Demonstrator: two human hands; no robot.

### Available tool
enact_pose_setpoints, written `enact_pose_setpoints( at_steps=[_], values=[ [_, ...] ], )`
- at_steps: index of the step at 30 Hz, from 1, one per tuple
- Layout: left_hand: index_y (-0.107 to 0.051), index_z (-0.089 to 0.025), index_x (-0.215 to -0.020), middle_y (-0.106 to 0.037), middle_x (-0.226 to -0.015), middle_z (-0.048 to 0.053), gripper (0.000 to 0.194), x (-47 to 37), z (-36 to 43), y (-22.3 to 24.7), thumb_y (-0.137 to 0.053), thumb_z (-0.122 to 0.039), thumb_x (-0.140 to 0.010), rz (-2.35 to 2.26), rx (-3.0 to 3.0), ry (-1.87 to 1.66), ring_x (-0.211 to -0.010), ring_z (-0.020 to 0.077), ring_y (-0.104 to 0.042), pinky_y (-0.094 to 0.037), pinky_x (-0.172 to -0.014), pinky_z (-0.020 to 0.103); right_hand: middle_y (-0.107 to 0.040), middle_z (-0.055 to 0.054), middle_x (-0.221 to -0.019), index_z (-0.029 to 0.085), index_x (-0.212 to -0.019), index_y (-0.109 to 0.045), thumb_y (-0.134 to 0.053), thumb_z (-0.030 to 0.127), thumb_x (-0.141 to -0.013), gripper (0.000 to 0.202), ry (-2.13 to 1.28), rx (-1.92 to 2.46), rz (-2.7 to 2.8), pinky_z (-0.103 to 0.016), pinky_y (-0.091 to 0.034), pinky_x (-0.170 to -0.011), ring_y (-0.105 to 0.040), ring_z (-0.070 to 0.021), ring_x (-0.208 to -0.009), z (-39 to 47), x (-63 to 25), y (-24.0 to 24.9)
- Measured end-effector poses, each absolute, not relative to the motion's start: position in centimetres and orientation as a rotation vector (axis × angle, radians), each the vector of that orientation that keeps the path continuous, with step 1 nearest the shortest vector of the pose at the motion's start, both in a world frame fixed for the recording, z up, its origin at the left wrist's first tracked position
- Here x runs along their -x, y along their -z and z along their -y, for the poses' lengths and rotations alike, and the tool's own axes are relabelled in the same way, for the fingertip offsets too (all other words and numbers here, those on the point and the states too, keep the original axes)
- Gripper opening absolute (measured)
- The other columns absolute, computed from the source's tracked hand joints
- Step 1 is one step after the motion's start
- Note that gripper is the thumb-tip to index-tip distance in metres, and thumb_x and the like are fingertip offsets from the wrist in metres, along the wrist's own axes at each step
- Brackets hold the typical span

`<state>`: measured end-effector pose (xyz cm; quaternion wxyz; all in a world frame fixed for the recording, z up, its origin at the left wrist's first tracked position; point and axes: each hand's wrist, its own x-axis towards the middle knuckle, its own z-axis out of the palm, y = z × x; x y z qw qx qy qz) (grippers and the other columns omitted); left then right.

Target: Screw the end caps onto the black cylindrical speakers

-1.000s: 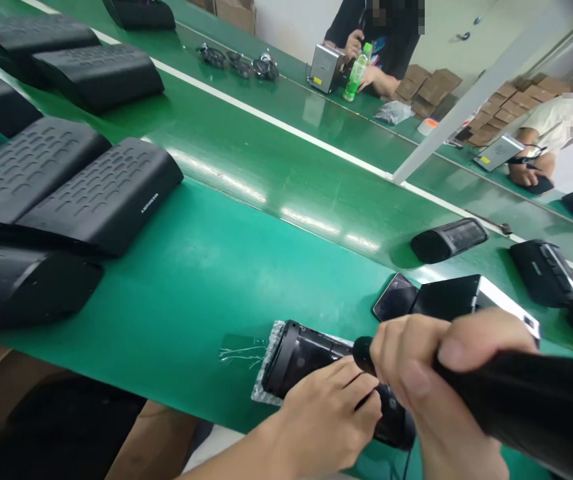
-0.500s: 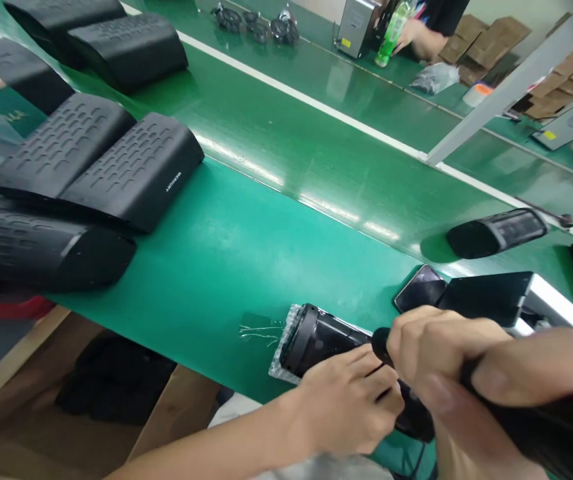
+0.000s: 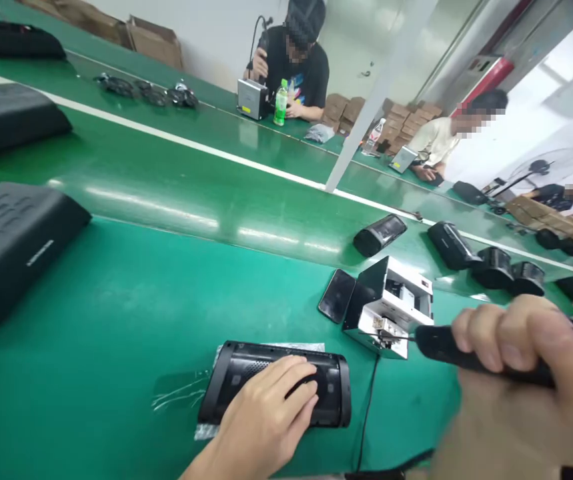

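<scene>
In the head view, the left hand [image 3: 261, 417] lies palm down on a black speaker housing [image 3: 276, 392], fingers spread flat over its top and pressing rather than wrapped around it. The housing lies on its side on the near edge of the green bench [image 3: 131, 313], on a clear plastic sheet [image 3: 206, 400] that shows at its left end. The right hand [image 3: 521, 373] is closed around a black electric screwdriver [image 3: 446, 347], held almost level, with its thin bit touching the front of a small metal box [image 3: 386, 307] that stands just right of the housing. A dark phone [image 3: 337, 295] lies flat on the bench, just beside the left of that box. A black cable [image 3: 369, 407] runs down from the box toward the bench edge, right of the housing. Beyond the box, a row of small black speaker bodies [image 3: 449, 245] lies on the darker conveyor belt [image 3: 206, 180]. At the left edge sits a large black grille cover [image 3: 11, 240], well apart from the hands, and another [image 3: 6, 120] lies farther back. Across the belt, a person in a dark shirt [image 3: 299, 70] sits with a silver box [image 3: 250, 99] and a green bottle [image 3: 281, 103] in front of them, and a second person in a pale shirt [image 3: 441, 137] sits farther right, near stacked cardboard boxes [image 3: 401, 113].
</scene>
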<state>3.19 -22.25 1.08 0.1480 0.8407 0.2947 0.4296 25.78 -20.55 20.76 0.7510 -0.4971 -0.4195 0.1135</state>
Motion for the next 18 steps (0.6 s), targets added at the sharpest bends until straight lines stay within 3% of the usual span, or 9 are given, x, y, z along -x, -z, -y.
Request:
enact_pose_setpoints(
  at_steps=[2, 8, 18],
  values=[
    [-0.079, -0.018, -0.118, -0.09, -0.121, 0.007, 0.022, -3.1, 22.2, -1.2, -0.058, -0.011, -0.119, -0.842, -2.446, -1.239, -0.112, 0.0263, -0.09, -0.078, -0.101, 0.039, -0.048, 0.01, -0.062, 0.033, -0.102, -0.068, -0.091, 0.019, -0.075, 0.038, -0.148, 1.127, 0.876, -0.039, -0.033, -0.046, -0.028, -0.0206, -0.05, 20.4, -28.2, -20.3],
    [-0.081, -0.02, -0.118, -0.09, -0.123, 0.006, 0.027, -3.0, 21.9, -1.5, -0.056, -0.01, -0.12, -0.855, -2.49, -1.202, -0.112, 0.0252, -0.091, -0.079, -0.101, 0.038, -0.054, 0.007, -0.068, 0.024, -0.099, -0.072, -0.108, 0.032, -0.084, 0.04, -0.206, 1.145, 0.96, -0.032, -0.048, -0.049, -0.05, -0.0165, -0.048, 18.7, -31.6, -16.2],
    [-0.079, -0.018, -0.117, -0.089, -0.118, 0.007, 0.021, -3.1, 22.0, -1.4, -0.059, -0.009, -0.119, -0.842, -2.47, -1.254, -0.108, 0.0265, -0.09, -0.079, -0.097, 0.039, -0.048, 0.009, -0.06, 0.025, -0.098, -0.068, -0.102, 0.025, -0.089, 0.035, -0.415, 1.086, 0.998, -0.027, -0.042, -0.045, -0.041, -0.0137, -0.042, 21.8, -30.8, -16.4]
  ],
)
